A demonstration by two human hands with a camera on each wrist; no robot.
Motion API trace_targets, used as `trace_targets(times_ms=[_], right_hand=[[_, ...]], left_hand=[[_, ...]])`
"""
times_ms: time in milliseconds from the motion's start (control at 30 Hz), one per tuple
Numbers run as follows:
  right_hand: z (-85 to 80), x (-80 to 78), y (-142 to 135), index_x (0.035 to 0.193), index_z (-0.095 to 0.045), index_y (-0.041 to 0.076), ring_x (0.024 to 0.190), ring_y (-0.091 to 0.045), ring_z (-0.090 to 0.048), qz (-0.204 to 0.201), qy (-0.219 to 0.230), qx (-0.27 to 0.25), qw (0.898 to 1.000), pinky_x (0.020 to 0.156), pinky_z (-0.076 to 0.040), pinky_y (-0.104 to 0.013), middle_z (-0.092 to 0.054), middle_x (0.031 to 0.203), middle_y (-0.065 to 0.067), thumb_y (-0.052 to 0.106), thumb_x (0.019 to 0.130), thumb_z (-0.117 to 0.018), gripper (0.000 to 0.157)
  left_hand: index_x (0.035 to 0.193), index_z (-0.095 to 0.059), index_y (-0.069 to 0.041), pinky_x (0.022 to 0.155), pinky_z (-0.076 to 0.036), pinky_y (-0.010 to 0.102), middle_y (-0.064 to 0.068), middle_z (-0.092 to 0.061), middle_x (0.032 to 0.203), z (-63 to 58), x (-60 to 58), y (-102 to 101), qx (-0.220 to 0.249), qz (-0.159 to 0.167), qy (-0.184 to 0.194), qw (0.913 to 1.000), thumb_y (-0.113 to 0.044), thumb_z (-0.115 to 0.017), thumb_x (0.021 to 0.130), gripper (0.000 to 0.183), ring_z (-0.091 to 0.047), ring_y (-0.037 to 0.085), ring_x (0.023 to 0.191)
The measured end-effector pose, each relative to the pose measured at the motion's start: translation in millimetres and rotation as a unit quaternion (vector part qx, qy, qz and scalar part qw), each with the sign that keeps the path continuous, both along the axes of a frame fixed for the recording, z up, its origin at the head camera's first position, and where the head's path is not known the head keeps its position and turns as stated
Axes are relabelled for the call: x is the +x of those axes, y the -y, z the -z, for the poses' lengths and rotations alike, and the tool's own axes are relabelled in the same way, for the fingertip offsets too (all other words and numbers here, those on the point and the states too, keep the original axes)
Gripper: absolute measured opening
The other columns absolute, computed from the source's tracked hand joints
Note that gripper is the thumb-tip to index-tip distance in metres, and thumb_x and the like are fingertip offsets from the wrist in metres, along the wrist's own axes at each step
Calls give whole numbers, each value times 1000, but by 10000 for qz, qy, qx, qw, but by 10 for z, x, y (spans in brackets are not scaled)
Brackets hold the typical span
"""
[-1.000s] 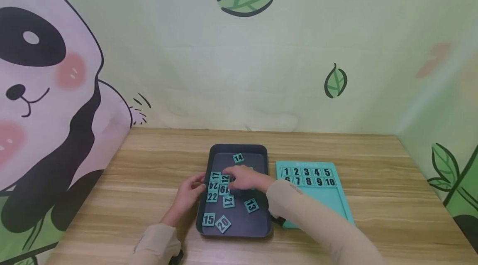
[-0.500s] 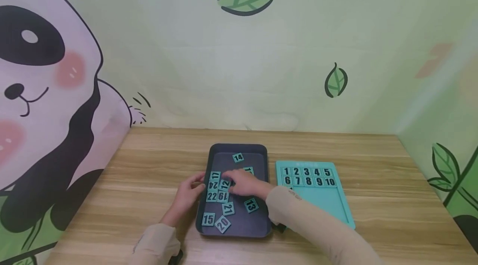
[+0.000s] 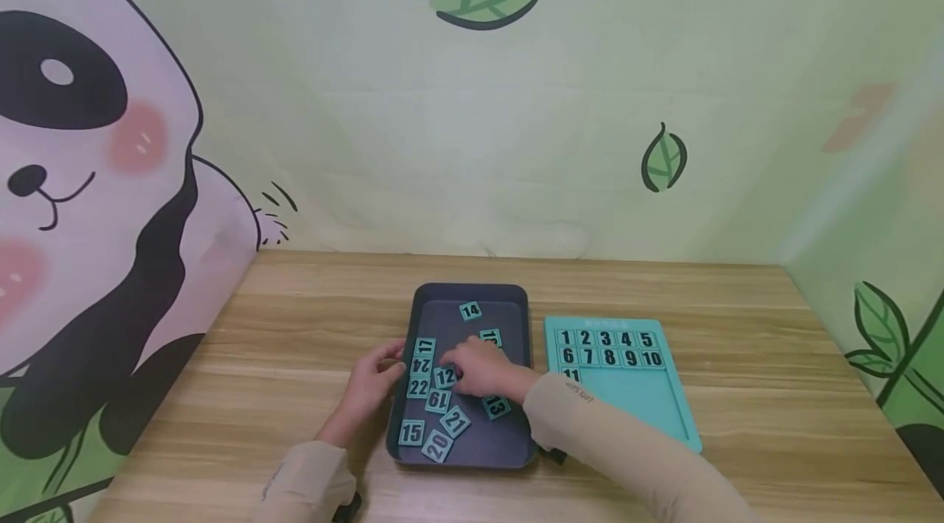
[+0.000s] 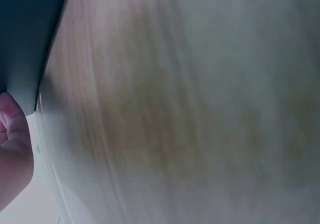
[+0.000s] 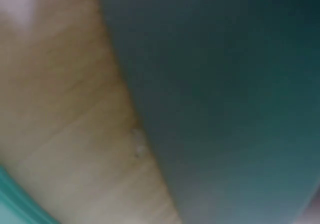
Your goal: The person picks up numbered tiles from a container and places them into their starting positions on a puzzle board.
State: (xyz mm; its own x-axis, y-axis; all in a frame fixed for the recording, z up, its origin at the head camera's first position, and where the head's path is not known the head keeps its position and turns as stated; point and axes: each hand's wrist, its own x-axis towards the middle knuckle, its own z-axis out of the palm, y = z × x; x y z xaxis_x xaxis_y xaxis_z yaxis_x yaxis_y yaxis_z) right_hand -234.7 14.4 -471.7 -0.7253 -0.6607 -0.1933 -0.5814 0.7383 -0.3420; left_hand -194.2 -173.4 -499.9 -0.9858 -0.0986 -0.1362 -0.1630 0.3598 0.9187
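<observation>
My right hand [image 3: 479,367] reaches into the dark tray [image 3: 487,453] from the right, index finger and thumb at the edges of the number 12 tile [image 3: 445,378], pinching it. Below that tile lie the upside-down 19 tile [image 3: 438,401], the tilted 21 tile [image 3: 455,422] and the 20 tile [image 3: 438,446]. Along the tray's left side are the 17 tile [image 3: 424,347], the 24 tile [image 3: 421,366] and the 22 tile [image 3: 419,388]. My left hand [image 3: 372,384] rests its relaxed fingers against the outside of the tray's left wall; the left wrist view shows a fingertip [image 4: 11,106] there.
Right of the tray lies a turquoise number board [image 3: 634,400] with tiles 1 to 11 in it, partly covered by my right sleeve [image 3: 590,416]. Elsewhere in the tray are the 14 tile [image 3: 470,311], 13 tile [image 3: 496,407] and 15 tile [image 3: 411,433]. A printed backdrop [image 3: 369,138] stands behind the table.
My right hand has drawn the 12 tile toward the tray's near side. The 19 and 21 tiles have shifted the same way, and the 21 has turned. The left hand stays put.
</observation>
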Motion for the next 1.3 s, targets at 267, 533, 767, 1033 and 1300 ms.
trace_targets(times_ms=[267,533,767,1033,1300], right_hand=[[40,43,3,110,-60,22,98,-16,-49,101,-426,37,9990,86,-41,-36,-56,110,0,28,76,-65,35],[-67,54,-82,107,-63,18,98,-16,-50,-12,-455,-156,9988,89,-40,-36,-60,105,1,26,77,-64,32],[-238,76,-226,107,-64,15,103,-19,-50,-70,-484,-309,9983,92,-40,-39,-59,107,-2,25,77,-64,31],[-327,118,-423,105,-65,14,103,-20,-48,-3,-239,-601,9979,88,-41,-37,-57,107,-3,21,77,-65,29],[-416,217,-742,108,-63,8,95,-19,-49,-6,-270,-1016,9945,80,-45,-34,-57,103,-6,19,76,-65,34]], left_hand=[[123,-50,-6,77,-51,34,15,-52,115,4,0,-1,-18,7,5,10000,-6,-49,85,38,-54,28,101],[124,-49,-6,76,-51,33,14,-52,115,-6,8,-12,-52,28,2,10000,-6,-49,86,38,-54,27,101],[124,-50,-6,74,-50,31,15,-52,114,-11,2,-6,-83,51,9,10000,-6,-49,86,38,-55,25,98],[124,-49,-7,74,-50,31,14,-52,114,-26,1,3,-117,53,54,9999,-7,-49,86,38,-55,26,98],[124,-49,-6,74,-50,31,14,-52,114,-34,8,-9,-179,95,71,9998,-7,-48,87,38,-54,26,99]])
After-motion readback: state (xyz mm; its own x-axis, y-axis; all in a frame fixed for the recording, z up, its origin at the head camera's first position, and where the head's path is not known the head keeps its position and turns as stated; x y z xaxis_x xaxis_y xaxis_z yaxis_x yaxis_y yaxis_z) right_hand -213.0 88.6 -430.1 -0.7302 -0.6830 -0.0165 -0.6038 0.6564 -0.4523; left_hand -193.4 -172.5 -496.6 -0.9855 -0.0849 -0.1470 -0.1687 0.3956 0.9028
